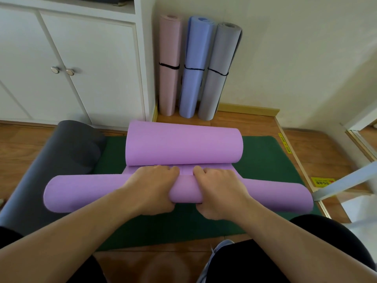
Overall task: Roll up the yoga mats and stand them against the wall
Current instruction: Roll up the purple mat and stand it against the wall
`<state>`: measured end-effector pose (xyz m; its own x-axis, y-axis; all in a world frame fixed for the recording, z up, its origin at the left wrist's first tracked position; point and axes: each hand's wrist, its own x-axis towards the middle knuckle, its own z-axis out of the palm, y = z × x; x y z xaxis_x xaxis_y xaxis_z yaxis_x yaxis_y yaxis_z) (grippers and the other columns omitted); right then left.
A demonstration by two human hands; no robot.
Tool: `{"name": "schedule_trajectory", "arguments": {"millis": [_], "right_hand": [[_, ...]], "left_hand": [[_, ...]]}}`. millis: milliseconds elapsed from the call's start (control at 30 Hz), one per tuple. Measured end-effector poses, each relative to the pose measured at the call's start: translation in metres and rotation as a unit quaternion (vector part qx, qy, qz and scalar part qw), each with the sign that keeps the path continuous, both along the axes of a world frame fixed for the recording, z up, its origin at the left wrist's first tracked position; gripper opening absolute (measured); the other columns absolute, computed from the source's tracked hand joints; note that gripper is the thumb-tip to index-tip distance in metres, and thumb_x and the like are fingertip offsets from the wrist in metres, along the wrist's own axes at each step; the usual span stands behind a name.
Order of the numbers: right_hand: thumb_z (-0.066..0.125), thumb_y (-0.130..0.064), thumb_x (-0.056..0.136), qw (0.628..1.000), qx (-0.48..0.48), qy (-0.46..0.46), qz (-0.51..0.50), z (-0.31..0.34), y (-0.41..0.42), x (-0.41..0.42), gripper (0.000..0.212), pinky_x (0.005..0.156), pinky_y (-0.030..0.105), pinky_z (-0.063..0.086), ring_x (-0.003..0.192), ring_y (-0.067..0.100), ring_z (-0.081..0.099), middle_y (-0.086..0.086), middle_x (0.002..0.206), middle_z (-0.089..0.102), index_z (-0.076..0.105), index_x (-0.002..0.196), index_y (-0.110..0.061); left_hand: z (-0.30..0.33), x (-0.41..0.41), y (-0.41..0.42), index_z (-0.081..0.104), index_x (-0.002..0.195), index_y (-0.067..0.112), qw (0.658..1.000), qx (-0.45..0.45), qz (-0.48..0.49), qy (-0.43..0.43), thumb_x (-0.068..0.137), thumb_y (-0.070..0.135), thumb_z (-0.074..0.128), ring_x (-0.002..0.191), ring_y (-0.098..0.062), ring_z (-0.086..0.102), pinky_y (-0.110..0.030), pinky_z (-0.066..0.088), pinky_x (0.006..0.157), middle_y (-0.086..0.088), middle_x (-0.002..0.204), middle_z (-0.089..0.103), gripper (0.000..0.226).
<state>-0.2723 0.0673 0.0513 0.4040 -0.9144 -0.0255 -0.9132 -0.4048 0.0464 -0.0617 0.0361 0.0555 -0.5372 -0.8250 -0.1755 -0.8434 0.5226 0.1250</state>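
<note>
Both hands, left (152,188) and right (221,194), grip the near roll of a lilac foam yoga mat (183,147) lying on a dark green mat (263,160) on the wood floor. Pink (170,78), blue (193,82) and grey (217,86) rolled mats stand against the wall; yellow floor stickers (322,181) are unreadable.

A home room, by its white cupboard (81,64), wooden floor (255,123) and rolled mats (195,66) leaning on the wall (295,48).
</note>
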Motion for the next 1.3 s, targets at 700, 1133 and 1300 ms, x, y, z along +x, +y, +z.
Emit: {"name": "schedule_trajectory", "arguments": {"millis": [700,1133,1300], "right_hand": [[0.074,-0.048,0.077,0.999,0.029,-0.025,-0.031,0.001,-0.006,0.0,0.049,0.07,0.037,0.053,0.082,0.026,0.065,-0.002,0.103,0.069,0.042,0.107,-0.027],[0.075,-0.036,0.08,1.0,0.015,-0.015,-0.02,0.002,-0.002,0.005,0.044,0.065,0.036,0.048,0.082,0.028,0.067,0.003,0.101,0.069,0.046,0.111,-0.022],[0.079,-0.041,0.075,0.999,-0.022,-0.031,0.011,-0.002,-0.001,0.004,0.053,0.064,0.035,0.04,0.084,0.027,0.066,-0.001,0.101,0.067,0.044,0.111,-0.025]], "left_hand": [[-0.001,-0.014,0.004,0.047,0.13,0.026,0.996,-0.086,-0.015,-0.03,0.087,0.049,0.073,0.112,-0.021,0.063,-0.035,0.051,0.091,0.004,0.126,0.063,0.055],[0.002,-0.009,0.008,0.048,0.125,0.028,0.996,-0.087,-0.014,-0.027,0.084,0.048,0.073,0.11,-0.02,0.062,-0.034,0.048,0.089,0.006,0.123,0.061,0.052],[0.002,-0.009,0.004,0.051,0.12,0.027,0.998,-0.057,0.003,-0.027,0.084,0.046,0.074,0.106,-0.019,0.065,-0.032,0.049,0.079,0.007,0.119,0.065,0.047]]}}
